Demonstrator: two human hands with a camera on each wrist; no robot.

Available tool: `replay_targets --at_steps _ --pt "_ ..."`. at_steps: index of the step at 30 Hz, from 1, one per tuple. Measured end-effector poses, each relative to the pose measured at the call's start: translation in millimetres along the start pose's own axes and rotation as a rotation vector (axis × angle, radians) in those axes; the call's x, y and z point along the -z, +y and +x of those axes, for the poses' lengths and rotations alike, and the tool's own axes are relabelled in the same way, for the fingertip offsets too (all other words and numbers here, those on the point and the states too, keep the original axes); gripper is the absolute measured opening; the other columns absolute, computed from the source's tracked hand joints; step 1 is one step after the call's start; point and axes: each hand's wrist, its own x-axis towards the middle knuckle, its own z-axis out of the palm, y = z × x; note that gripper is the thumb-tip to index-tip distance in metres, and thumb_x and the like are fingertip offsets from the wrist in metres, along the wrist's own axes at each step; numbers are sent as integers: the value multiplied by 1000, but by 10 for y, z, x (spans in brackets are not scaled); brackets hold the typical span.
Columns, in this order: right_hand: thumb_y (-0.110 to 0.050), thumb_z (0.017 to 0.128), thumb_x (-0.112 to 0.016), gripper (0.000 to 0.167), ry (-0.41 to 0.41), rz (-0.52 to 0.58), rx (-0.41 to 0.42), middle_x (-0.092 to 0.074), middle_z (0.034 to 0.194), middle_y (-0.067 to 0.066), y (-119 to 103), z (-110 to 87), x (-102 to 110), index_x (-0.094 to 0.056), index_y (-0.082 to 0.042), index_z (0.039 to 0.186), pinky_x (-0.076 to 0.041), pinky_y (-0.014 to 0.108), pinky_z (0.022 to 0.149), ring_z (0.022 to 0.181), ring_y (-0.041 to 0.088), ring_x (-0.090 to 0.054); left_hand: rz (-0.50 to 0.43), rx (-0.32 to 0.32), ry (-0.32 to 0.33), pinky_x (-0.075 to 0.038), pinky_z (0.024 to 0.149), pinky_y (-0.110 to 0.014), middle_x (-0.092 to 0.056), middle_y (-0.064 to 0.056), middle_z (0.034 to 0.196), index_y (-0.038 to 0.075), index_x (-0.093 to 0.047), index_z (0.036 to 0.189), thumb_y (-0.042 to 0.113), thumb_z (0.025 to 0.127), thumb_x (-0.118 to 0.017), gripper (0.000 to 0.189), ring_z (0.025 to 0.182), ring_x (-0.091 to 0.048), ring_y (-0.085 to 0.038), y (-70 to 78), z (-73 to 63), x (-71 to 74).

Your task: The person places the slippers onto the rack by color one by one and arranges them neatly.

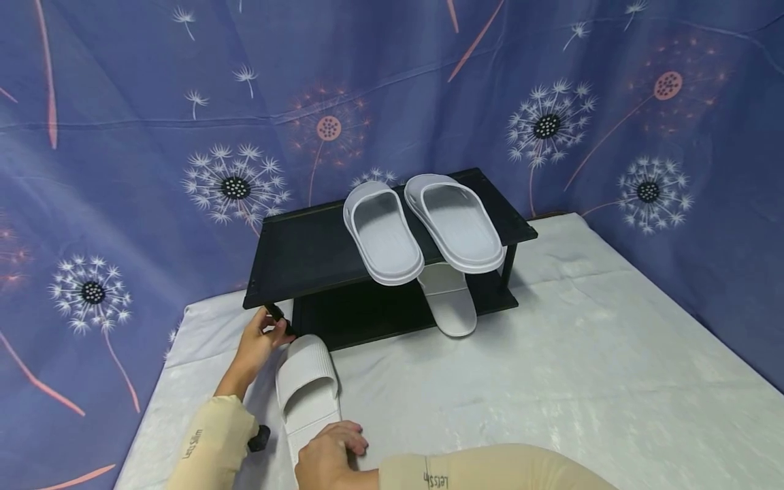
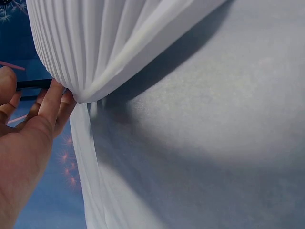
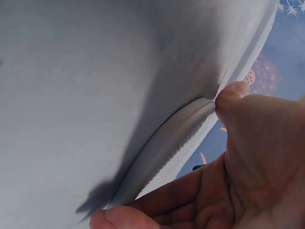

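Observation:
My left hand [image 1: 254, 350] grips the left front leg [image 1: 278, 314] of a black two-tier shoe rack [image 1: 300, 245], thumb on one side and fingers on the other. Just right of it lies a white slipper [image 1: 309, 364] with a ridged strap, its toe pointing at the rack's lower shelf. At the heel end my right hand [image 1: 331, 456] holds this slipper; the right wrist view shows thumb and fingers spread across the sole's heel edge [image 3: 167, 148]. Close to the left fingers, the ridged strap [image 2: 105, 43] fills the top of the left wrist view.
Two pale clogs [image 1: 388, 238] stand side by side on the top shelf, toward the right. Another white slipper [image 1: 450, 306] sticks out from the lower shelf [image 1: 367, 313]. White cloth [image 1: 551, 367] covers the table, and a blue dandelion-print curtain [image 1: 398, 88] hangs behind.

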Motion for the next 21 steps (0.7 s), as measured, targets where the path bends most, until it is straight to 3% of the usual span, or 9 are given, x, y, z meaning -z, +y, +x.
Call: replay_targets --at_steps 6,10,16,21 --pt "-33 93 -44 51 6 7 -56 -64 79 30 -22 15 -2 -69 7 77 -50 42 38 52 42 -58 2 -16 4 -57 93 -39 -45 -19 107 -2 -39 123 8 101 -48 26 93 -66 -38 2 22 -30" --pt "-35 94 -44 51 -3 18 -38 -63 79 30 -11 13 -6 -70 6 77 -50 42 37 52 42 -57 1 -5 -1 -55 95 -40 -45 -19 108 -2 -38 125 9 101 -48 28 92 -67 -35 29 24 -34" --pt "-74 85 -41 77 -6 17 17 -63 77 28 42 5 -12 -74 -5 80 -49 38 35 50 39 -57 -18 -23 5 -57 92 -41 -45 -21 108 -2 -38 123 7 101 -48 26 92 -65 -28 36 17 -23" --pt "-50 93 -49 56 -11 46 40 -61 76 26 81 -42 -40 -72 -3 74 -47 36 34 49 37 -55 -29 -22 1 -58 90 -39 -45 -20 107 -3 -38 123 5 101 -47 26 87 -66 -26 12 11 -24"
